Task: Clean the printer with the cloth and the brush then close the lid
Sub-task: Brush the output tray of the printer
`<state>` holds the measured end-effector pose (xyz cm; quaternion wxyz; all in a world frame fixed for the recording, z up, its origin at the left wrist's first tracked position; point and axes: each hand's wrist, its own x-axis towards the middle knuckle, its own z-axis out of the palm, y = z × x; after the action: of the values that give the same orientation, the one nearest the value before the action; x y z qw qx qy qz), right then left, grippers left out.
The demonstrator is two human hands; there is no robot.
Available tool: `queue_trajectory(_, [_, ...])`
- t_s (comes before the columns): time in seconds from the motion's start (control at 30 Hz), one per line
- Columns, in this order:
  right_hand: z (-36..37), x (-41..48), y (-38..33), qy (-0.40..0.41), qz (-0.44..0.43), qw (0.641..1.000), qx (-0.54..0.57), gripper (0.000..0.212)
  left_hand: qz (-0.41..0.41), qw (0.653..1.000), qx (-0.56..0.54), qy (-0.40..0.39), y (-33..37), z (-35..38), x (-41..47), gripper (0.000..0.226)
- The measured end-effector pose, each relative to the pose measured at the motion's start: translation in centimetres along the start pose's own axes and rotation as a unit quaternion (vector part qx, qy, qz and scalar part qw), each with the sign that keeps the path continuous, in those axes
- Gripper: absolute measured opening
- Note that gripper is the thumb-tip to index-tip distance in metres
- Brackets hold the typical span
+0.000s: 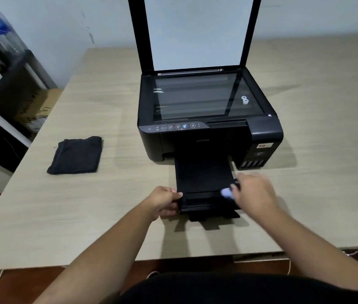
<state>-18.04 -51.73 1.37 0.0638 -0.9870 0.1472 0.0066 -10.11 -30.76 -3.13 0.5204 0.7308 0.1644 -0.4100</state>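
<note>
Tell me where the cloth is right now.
In the head view, the folded dark cloth lies flat on the table, left of the printer and beyond the left hand, untouched.

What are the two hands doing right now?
Left hand: fingers closed on the left edge of the output tray.
Right hand: closed around the brush, at the tray's right side.

The black printer (208, 128) bears the brand "EPSON" on its front face; the small sticker at its right corner looks too blurred to read.
</note>
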Motion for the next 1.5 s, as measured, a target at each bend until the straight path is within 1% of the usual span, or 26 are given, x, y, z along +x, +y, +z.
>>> queue_trajectory(0.03, [-0.5, 0.4, 1.7, -0.027, 0.038, 0.999, -0.028, 0.027, -0.001, 1.000, 0.004, -0.001, 0.1, -0.1, 0.0, 0.023])
queue_trajectory(0.07, [-0.6, 0.4, 2.4, -0.045, 0.045, 0.997, -0.040, 0.027, -0.002, 1.000, 0.009, -0.003, 0.1, -0.1, 0.0, 0.022])
queue_trajectory(0.1, [-0.3, 0.0, 2.1, -0.047, 0.016, 0.999, -0.020, 0.026, -0.002, 1.000, 0.014, -0.007, 0.2, 0.0, 0.1, 0.020])
queue_trajectory(0.17, [0.9, -1.7, -0.7, -0.052, -0.081, 0.990, 0.098, 0.020, -0.004, 1.000, 0.019, -0.008, 0.2, 0.0, 0.1, 0.018])
queue_trajectory(0.2, [1.5, -2.2, -1.4, -0.051, -0.106, 0.984, 0.130, 0.017, -0.004, 1.000, 0.020, -0.009, 0.3, 0.0, 0.1, 0.017])
queue_trajectory(0.23, [1.9, -2.1, -1.1, -0.028, -0.104, 0.985, 0.133, 0.014, -0.004, 1.000, 0.020, -0.011, 0.3, -0.1, 0.1, 0.017])
queue_trajectory(0.3, [1.7, -1.0, 1.5, 0.070, -0.023, 0.991, 0.108, 0.014, -0.003, 1.000, 0.025, -0.014, 0.4, -0.1, 0.3, 0.018])
queue_trajectory(0.33, [1.3, -0.8, 2.6, 0.096, 0.018, 0.990, 0.106, 0.015, -0.003, 0.999, 0.030, -0.014, 0.4, -0.1, 0.2, 0.019])
queue_trajectory(0.37, [1.1, -0.8, 3.2, 0.092, 0.022, 0.988, 0.118, 0.015, -0.003, 0.999, 0.033, -0.014, 0.4, -0.1, 0.3, 0.019])
queue_trajectory(0.43, [1.2, -1.0, 2.8, 0.011, -0.047, 0.989, 0.139, 0.014, -0.003, 0.999, 0.033, -0.016, 0.5, -0.1, 0.4, 0.021])
queue_trajectory(0.47, [1.4, -1.0, 2.6, -0.007, -0.069, 0.990, 0.125, 0.015, -0.004, 0.999, 0.035, -0.018, 0.5, 0.0, 0.4, 0.022])
queue_trajectory(0.5, [1.4, -0.6, 2.6, 0.013, -0.057, 0.993, 0.099, 0.015, -0.003, 0.999, 0.039, -0.018, 0.5, -0.1, 0.5, 0.022])
queue_trajectory(0.57, [0.5, 0.5, 2.9, 0.080, 0.007, 0.996, 0.041, 0.019, -0.003, 0.999, 0.040, -0.015, 0.3, -0.1, 0.6, 0.024])
queue_trajectory(0.6, [0.2, 0.9, 3.2, 0.069, 0.009, 0.997, 0.028, 0.020, -0.003, 0.999, 0.039, -0.014, 0.2, 0.0, 0.6, 0.025])
queue_trajectory(0.67, [0.1, 0.9, 3.0, -0.017, -0.034, 0.998, 0.049, 0.020, -0.001, 0.999, 0.039, -0.012, 0.1, 0.0, 0.7, 0.026])
queue_trajectory(0.7, [0.0, 0.8, 2.8, -0.042, -0.040, 0.997, 0.052, 0.019, -0.001, 0.999, 0.041, -0.012, 0.0, 0.0, 0.8, 0.026])
queue_trajectory(0.8, [-0.6, 1.4, 2.7, 0.015, -0.019, 1.000, 0.017, 0.018, 0.001, 0.999, 0.041, -0.015, 0.0, 0.0, 0.8, 0.026])
queue_trajectory(0.83, [-0.7, 1.7, 2.3, -0.005, -0.043, 0.999, 0.001, 0.019, 0.003, 0.999, 0.040, -0.016, 0.1, 0.0, 0.9, 0.024])
queue_trajectory(0.9, [-0.4, 2.0, 0.5, -0.066, -0.132, 0.988, -0.049, 0.021, 0.005, 0.999, 0.042, -0.018, 0.1, -0.1, 0.9, 0.022])
queue_trajectory(0.93, [-0.1, 2.1, -0.5, -0.073, -0.167, 0.979, -0.089, 0.022, 0.006, 0.999, 0.046, -0.018, 0.1, -0.1, 0.9, 0.023])
queue_trajectory(1.0, [-0.3, 2.7, -1.8, -0.069, -0.200, 0.964, -0.160, 0.020, 0.007, 0.999, 0.047, -0.019, 0.1, -0.1, 1.0, 0.026])
queue_trajectory(1.13, [-0.8, 3.9, -3.4, -0.117, -0.248, 0.938, -0.211, 0.011, 0.009, 0.999, 0.042, -0.016, 0.1, -0.2, 1.0, 0.023])
queue_trajectory(1.2, [-0.6, 4.2, -3.7, -0.123, -0.253, 0.932, -0.230, 0.014, 0.009, 0.999, 0.041, -0.018, 0.0, -0.2, 1.1, 0.022])
queue_trajectory(1.3, [-0.3, 4.8, -3.4, -0.153, -0.246, 0.933, -0.213, 0.017, 0.016, 0.999, 0.038, -0.012, 0.0, -0.2, 1.0, 0.022])
queue_trajectory(1.4, [-0.4, 4.9, -2.6, -0.134, -0.235, 0.946, -0.180, 0.021, 0.021, 0.999, 0.033, -0.011, 0.1, -0.2, 1.0, 0.020])
queue_trajectory(1.5, [-0.7, 4.5, -1.8, -0.198, -0.202, 0.943, -0.174, 0.025, 0.022, 0.999, 0.034, -0.015, 0.1, -0.3, 1.0, 0.021])
